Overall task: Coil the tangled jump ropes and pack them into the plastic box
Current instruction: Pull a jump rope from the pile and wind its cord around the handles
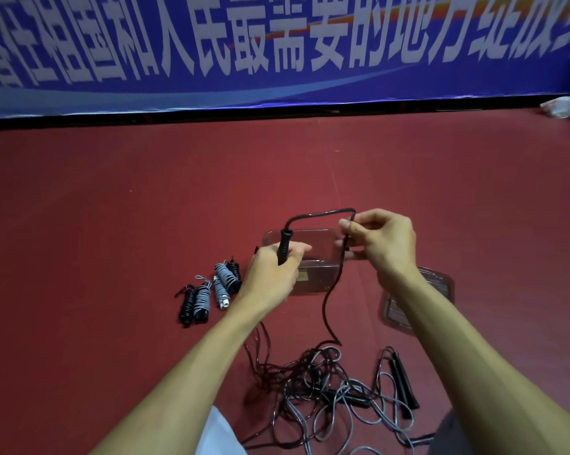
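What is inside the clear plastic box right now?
No ropes show inside the clear plastic box; the left hand and right hand, holding a black jump rope, cover its sides.

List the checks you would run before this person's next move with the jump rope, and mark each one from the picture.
1. Left hand grips the black handle: ok.
2. Right hand pinches the black rope: ok.
3. Rope's trailing length free of the tangled pile: not ok, it drops into it.
4. Plastic box open: ok, lid lies on the floor beside it.
5. Coiled bundles packed: not ok, they lie on the floor left of the box.
6. Room inside the box: cannot tell, hands cover it.
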A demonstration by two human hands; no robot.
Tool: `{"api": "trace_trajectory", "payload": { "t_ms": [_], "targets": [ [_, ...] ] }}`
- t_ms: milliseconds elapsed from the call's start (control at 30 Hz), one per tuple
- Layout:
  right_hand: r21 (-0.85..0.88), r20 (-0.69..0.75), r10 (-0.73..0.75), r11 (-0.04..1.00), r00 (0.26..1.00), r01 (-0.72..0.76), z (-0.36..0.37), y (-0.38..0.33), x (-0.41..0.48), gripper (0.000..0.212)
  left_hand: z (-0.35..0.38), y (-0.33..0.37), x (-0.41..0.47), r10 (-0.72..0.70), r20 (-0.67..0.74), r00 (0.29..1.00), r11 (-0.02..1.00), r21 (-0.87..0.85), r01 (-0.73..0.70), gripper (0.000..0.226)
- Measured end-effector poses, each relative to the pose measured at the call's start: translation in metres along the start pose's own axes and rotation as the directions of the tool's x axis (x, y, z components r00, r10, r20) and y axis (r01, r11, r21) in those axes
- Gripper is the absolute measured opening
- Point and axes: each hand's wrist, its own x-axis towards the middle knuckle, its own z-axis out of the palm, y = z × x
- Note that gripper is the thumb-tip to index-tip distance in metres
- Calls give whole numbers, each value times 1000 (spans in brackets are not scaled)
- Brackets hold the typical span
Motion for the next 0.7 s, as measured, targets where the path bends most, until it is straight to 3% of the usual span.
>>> {"api": "trace_trajectory", "payload": {
  "t_ms": [133,333,500,633,700],
  "targets": [
    [115,-113,48,993,993,-35,-13,-11,2,22,15,-6,1,-22,168,986,998,56,13,18],
    [286,-176,152,953,973,-97,-35,-16,4,27,35,3,-8,-82,442,893,994,102,41,26],
    [445,-141,218,886,966,-135,-41,-17,3,23,57,15,-9,-68,421,905,994,-46,96,10],
    [479,-151,217,870,964,-120,-45,-12,4,21,66,20,-10,-177,380,908,972,-78,222,9],
    [462,-132,193,880,972,-112,-45,-9,4,18,65,23,-7,-227,296,928,925,-231,301,9]
  ]
}}
